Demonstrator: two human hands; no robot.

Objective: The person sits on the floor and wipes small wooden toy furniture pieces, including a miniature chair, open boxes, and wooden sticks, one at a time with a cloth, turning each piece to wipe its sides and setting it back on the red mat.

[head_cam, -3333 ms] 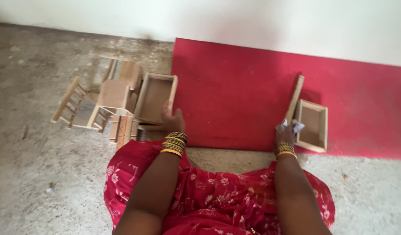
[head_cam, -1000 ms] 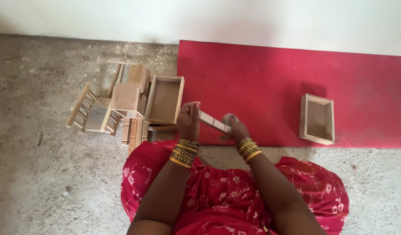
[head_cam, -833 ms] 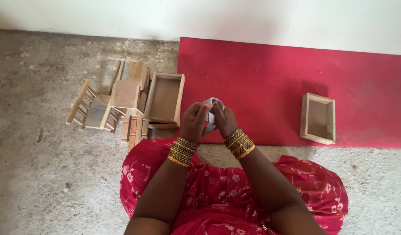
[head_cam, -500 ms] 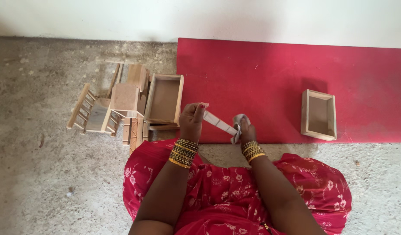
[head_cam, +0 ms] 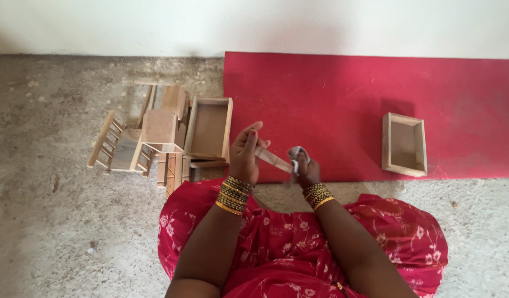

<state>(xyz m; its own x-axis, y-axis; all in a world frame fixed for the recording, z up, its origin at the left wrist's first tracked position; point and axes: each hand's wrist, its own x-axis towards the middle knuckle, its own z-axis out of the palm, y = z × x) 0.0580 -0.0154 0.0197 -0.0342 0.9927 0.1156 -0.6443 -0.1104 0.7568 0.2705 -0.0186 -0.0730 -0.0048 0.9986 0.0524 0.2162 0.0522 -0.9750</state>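
The rough grey concrete floor carries everything in view, with a pale plain wall along its far edge. A red mat, flat and felt-like in texture, lies against the wall from the middle to the right edge of the floor.

At the mat's left edge, on bare concrete, stands a cluster of unfinished light wood pieces. Largest is a slatted wooden frame, ladder-like, lying tilted at the cluster's left side. Beside it a shallow rectangular wooden tray sits with its right wall touching the mat's left edge; its inside shows bare board and nothing else. A closed wooden block rests between frame and tray, with short flat slats stacked at the cluster's near edge.

A second small wooden tray, rectangular and open-topped, sits near the mat's near edge towards the right, well apart from the cluster; it holds nothing visible.

At the mat's near edge, centre, the left hand pinches one end of a thin flat wooden strip, remaining fingers raised. The right hand is closed on a small crumpled grey abrasive sheet, pressed against the strip's other end. Both wrists carry stacked gold bangles.
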